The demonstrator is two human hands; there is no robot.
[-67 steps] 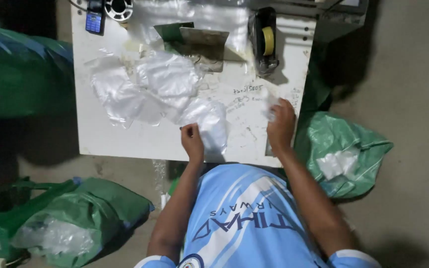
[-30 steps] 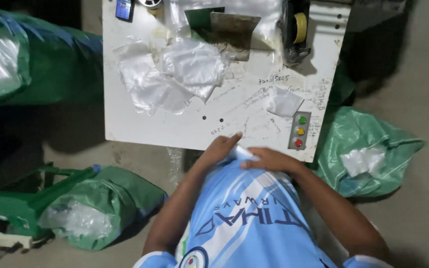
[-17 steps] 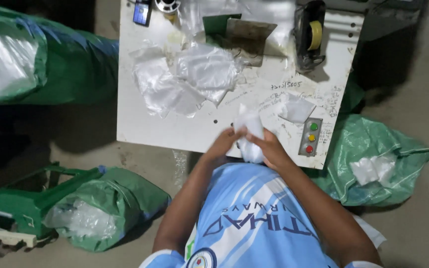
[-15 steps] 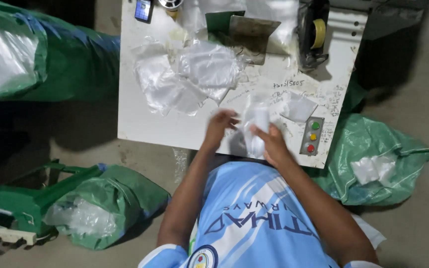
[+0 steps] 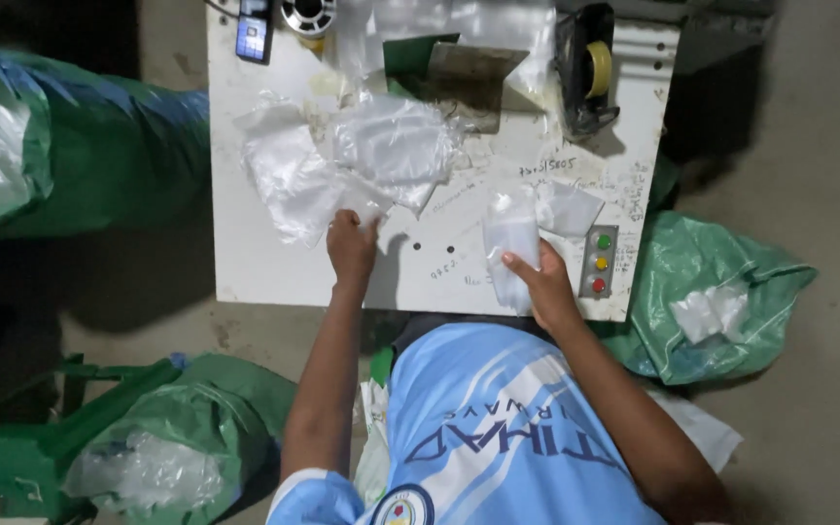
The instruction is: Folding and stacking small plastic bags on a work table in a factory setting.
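I stand at a white work table (image 5: 264, 262). My right hand (image 5: 541, 282) grips a white packet in a clear plastic bag (image 5: 511, 243), held upright over the table's near right part. My left hand (image 5: 351, 245) reaches to the left and pinches the near edge of a pile of clear plastic bags (image 5: 342, 160) that lies on the middle of the table. Another small clear bag (image 5: 572, 207) rests flat just beyond my right hand.
A tape dispenser (image 5: 585, 73) stands at the table's far right, a phone (image 5: 254, 29) and a metal reel (image 5: 306, 14) at the far left. Three coloured buttons (image 5: 600, 262) sit near the right edge. Green sacks (image 5: 721, 292) of plastic lie on the floor on both sides.
Both hands were together on the white packet near my body. Now the left hand has let go and reached to the bag pile, while the right hand keeps the packet.
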